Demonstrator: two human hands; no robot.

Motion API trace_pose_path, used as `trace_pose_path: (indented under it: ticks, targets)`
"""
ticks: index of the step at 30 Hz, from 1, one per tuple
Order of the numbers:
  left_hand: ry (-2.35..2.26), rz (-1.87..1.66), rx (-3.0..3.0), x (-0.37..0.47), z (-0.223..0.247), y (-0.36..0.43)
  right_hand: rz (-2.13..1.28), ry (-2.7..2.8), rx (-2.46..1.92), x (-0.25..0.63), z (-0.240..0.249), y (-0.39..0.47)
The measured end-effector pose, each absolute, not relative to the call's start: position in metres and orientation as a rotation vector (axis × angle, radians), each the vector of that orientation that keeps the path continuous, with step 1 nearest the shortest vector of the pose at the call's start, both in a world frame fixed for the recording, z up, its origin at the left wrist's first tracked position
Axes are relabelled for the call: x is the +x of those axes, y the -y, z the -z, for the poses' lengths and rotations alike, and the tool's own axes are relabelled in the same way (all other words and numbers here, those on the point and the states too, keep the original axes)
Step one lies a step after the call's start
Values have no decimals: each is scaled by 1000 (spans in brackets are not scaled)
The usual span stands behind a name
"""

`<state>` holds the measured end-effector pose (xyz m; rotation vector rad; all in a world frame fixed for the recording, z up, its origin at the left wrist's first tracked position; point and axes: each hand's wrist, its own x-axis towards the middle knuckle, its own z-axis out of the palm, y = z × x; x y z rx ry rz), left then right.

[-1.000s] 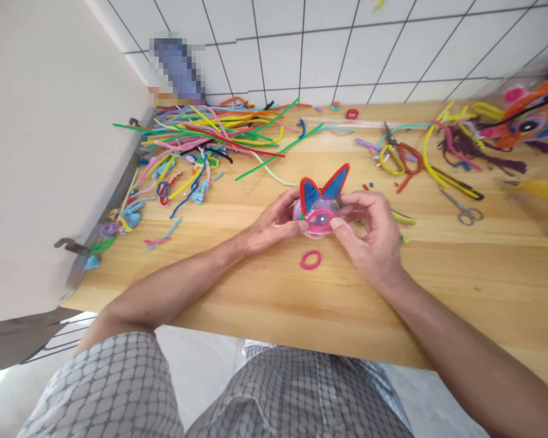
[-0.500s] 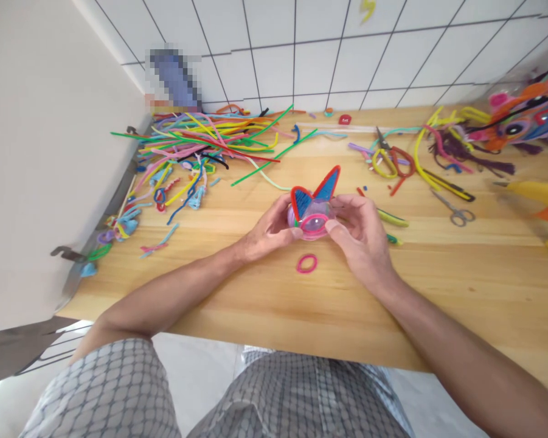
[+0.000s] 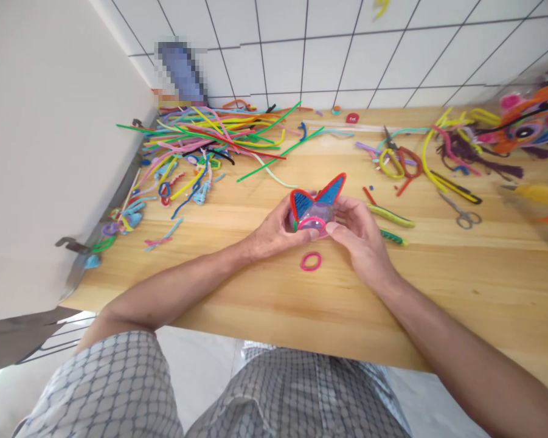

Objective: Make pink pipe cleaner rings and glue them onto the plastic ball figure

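Two thumbs [image 3: 316, 233] at pink ring [image 3: 312, 219] — left one shifted inward.
Eared ball [image 3: 320, 211] grasped betw. L hand [image 3: 280, 227] & R hand [image 3: 362, 234], fingers curled, just behind loose ring [image 3: 311, 269] — pink ring prob. being seated.

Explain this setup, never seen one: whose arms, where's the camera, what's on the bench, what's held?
No machine here: these are a person's bare arms. One camera, worn on the head, takes every picture, looking forward and down. The left hand and right hand together hold a small see-through eared piece; its two pointed ears are blue, edged in red. A pink ring lies on the wooden table just nearer the person. Farther left is a pile of colourful fuzzy sticks; to the right lie red-and-yellow-handled scissors, smaller grey scissors and a blurred yellow tool.
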<state>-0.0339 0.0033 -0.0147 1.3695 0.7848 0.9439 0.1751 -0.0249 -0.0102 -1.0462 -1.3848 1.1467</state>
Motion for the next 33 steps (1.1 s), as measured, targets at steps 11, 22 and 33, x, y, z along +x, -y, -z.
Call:
trace_pose_path:
  ticks: [11,22,33]
  targets:
    - [-818,-930,1393,-35,12,-5,-1171,1270,-1033,182,11,17]
    - [-806,-945,1458,-34,13,-6,-989,1179,-1114,190,1,15]
    - [-737,-963,1482,-32,13,-7,-989,1213,-1018,191,2,16]
